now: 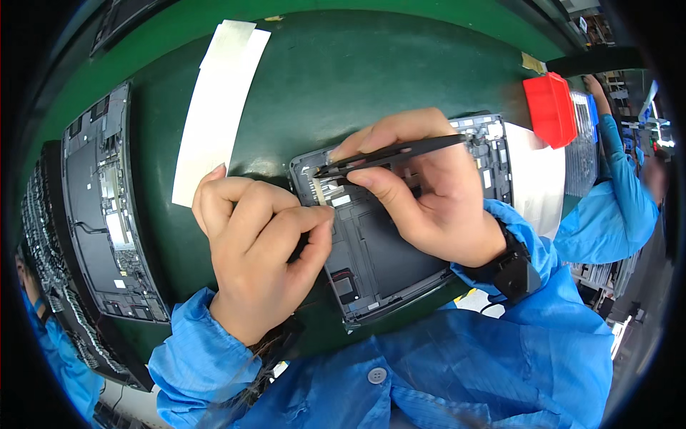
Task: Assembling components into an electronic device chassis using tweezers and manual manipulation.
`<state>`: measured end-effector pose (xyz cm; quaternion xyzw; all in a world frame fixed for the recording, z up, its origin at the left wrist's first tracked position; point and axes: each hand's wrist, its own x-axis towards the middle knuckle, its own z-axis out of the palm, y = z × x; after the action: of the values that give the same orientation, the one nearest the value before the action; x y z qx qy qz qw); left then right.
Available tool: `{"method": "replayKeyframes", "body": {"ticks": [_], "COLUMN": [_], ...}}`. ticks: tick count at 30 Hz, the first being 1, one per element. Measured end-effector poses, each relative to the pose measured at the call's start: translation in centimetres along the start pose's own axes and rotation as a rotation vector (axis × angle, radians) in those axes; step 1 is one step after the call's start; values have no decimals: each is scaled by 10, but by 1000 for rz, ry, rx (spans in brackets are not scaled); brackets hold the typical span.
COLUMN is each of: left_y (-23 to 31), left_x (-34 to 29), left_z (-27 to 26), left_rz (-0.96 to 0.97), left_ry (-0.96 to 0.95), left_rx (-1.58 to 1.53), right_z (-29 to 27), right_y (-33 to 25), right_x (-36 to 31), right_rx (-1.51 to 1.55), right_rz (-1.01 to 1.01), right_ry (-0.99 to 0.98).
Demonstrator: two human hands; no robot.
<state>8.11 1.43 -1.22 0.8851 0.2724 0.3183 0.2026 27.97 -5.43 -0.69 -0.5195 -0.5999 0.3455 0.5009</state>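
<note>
In front of me lies an opened dark device chassis (400, 250), laptop- or tablet-like, with its inner parts showing. My right hand (450, 193) is closed around black tweezers (400, 154). Their tips point left, over the chassis's upper left corner. My left hand (264, 236) has its thumb and index finger pinched together at the chassis's left edge, just below the tweezer tips. A narrow pale strip (319, 191) runs from near the tips down to that pinch. Whether the fingers hold it cannot be made out.
Long white paper strips (221, 100) lie on the green mat (321, 79). A second opened chassis (107, 207) rests at the left, beside a dark rack of small parts (57, 264). At the right are a red bin (550, 111), clear trays (582, 150) and a co-worker's blue sleeve (607, 214).
</note>
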Motion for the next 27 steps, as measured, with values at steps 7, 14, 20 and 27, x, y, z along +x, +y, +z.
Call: {"method": "replayKeyframes", "body": {"ticks": [7,14,20,27], "left_y": [-2,-12,5,16], "left_x": [3,-9,8,14], "left_z": [5,-4,-6,-7], "left_rz": [73,96,160,260], "left_ry": [-4,2,-53,-6], "left_rx": [-67,-21,25,106], "right_z": [-2,21,13,5], "right_y": [11,18,22,17], "right_x": [-1,16,10,7], "right_rx": [125,216,197,217], "right_rz": [19,-112,-106,-31], "right_ry": [128,241,303,266]}}
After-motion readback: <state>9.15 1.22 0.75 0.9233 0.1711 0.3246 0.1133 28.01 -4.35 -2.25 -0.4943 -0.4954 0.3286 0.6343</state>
